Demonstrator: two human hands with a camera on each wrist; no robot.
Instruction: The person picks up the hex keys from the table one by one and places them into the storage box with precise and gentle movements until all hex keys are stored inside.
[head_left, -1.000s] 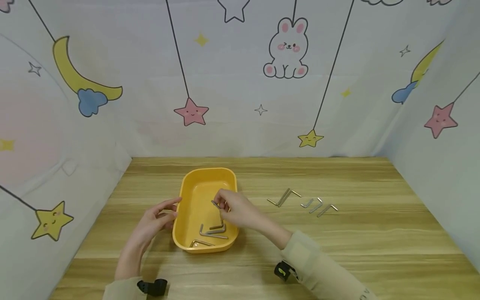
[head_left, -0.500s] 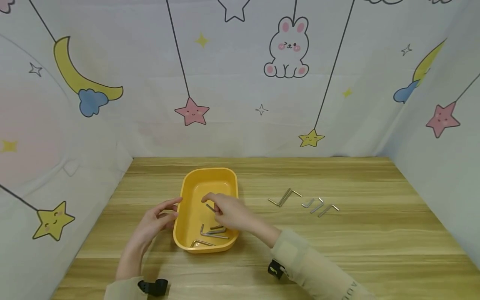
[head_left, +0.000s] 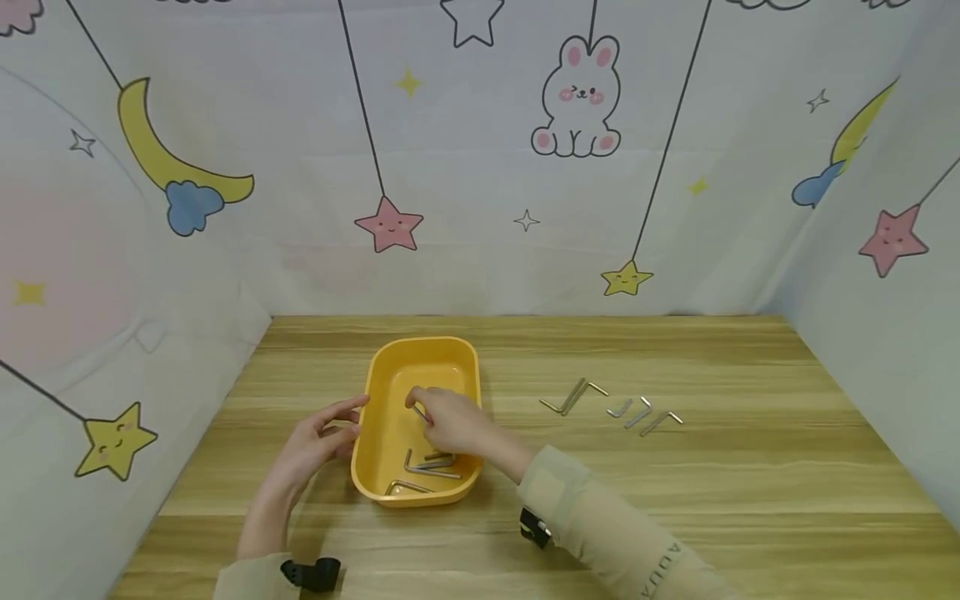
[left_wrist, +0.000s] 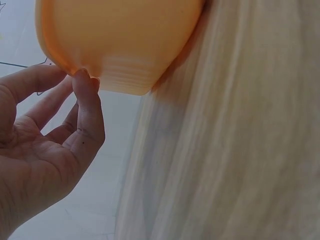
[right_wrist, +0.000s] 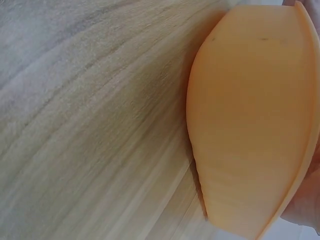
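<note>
In the head view, my right hand [head_left: 457,422] is inside the yellow plastic tray [head_left: 366,467], its fingers bent around a small grey hex key [head_left: 420,412] that mostly hides under them. Several L-shaped hex keys [head_left: 433,472] lie near the tray's front end, some crossing. My left hand [head_left: 315,446] holds the tray's left rim at the fingertips. From the left wrist, those fingertips [left_wrist: 84,82] show bent up against the tray's edge [left_wrist: 120,60]. The right wrist view is filled mostly by the tray's outer wall [right_wrist: 245,120], which hides the right hand's grip.
Right of the tray, more hex keys lie on the wooden table [head_left: 720,492]: a larger brassy pair [head_left: 573,398] and several smaller ones [head_left: 643,415]. White cloth walls with printed stars [head_left: 390,225] enclose the back and sides.
My right hand has shifted left and lower within the tray, taking the hex key with it and covering more of the loose keys. The left hand stays on the rim.
</note>
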